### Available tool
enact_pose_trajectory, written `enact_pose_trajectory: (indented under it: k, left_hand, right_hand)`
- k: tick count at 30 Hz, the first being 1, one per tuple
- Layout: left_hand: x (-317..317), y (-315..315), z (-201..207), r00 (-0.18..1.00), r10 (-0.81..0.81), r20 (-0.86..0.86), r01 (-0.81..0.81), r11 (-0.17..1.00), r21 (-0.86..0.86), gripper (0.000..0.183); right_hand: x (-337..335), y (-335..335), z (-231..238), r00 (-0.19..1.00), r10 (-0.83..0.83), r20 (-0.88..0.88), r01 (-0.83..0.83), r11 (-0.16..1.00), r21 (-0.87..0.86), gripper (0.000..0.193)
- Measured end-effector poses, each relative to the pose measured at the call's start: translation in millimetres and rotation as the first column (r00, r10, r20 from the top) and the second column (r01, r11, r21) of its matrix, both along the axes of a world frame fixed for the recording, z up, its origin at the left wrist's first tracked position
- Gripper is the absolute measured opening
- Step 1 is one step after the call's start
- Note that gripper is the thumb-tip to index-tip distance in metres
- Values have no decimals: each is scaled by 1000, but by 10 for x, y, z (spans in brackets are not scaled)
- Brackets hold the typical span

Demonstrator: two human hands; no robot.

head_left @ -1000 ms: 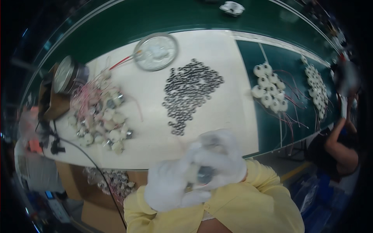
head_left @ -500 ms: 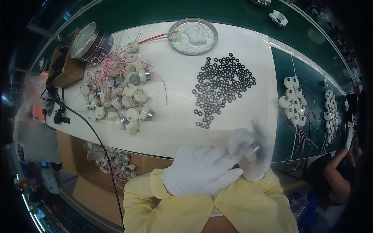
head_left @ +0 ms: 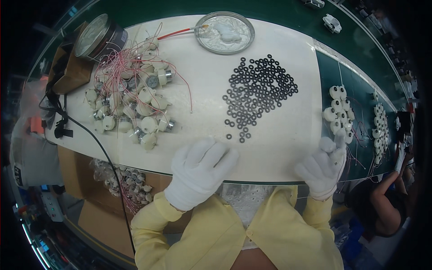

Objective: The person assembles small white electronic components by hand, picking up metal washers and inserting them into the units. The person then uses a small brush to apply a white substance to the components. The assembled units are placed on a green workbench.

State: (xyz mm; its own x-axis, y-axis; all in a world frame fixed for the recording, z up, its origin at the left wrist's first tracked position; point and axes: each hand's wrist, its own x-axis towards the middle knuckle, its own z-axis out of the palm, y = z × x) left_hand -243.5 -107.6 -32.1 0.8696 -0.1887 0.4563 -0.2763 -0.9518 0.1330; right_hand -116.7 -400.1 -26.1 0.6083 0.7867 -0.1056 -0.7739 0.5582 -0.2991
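Note:
My left hand, in a white glove, hovers at or rests on the near table edge, fingers bent and a little apart, with nothing visible in it. My right hand, also gloved, is at the right, with its fingers closed round a small wired motor that they almost wholly hide. A thin wire trails from it past the wrist. Just beyond those fingers stands a group of white round motors with black rings on top, on the green surface. Many small black rings lie spread on the white board.
A heap of white and silver motors with pink wires lies at the left. Behind are a dish of white paste with a red-handled brush and a tin. A black cable hangs at the left; a co-worker's arm shows right.
My hands were together around a silver motor and have parted. The right one has moved right toward the motor group, the left one left and forward.

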Motion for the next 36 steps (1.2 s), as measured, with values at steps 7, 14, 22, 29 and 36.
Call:
enact_pose_trajectory:
  k: [7, 14, 22, 29, 36]
  left_hand:
    - [227, -74, -47, 999, 36, -26, -35, 998, 52, 30]
    - [142, 236, 186, 978, 202, 50, -203, 979, 24, 36]
    - [-210, 640, 63, 939, 344, 1, -342, 932, 121, 40]
    - [-139, 569, 102, 885, 466, 6, -466, 884, 38, 48]
    - [-212, 697, 252, 906, 395, -152, -401, 916, -15, 49]
  right_hand:
    - [-45, -28, 77, 884, -9, 467, 273, 820, -502, 46]
    - [78, 261, 373, 307, 788, 534, 641, 243, -728, 50]
    - [145, 449, 211, -276, 687, 672, 733, 602, -315, 53]
    - [299, 437, 178, -334, 793, 509, 862, 476, -176, 62]
    - [91, 539, 132, 8, 798, 603, 829, 332, -450, 42]
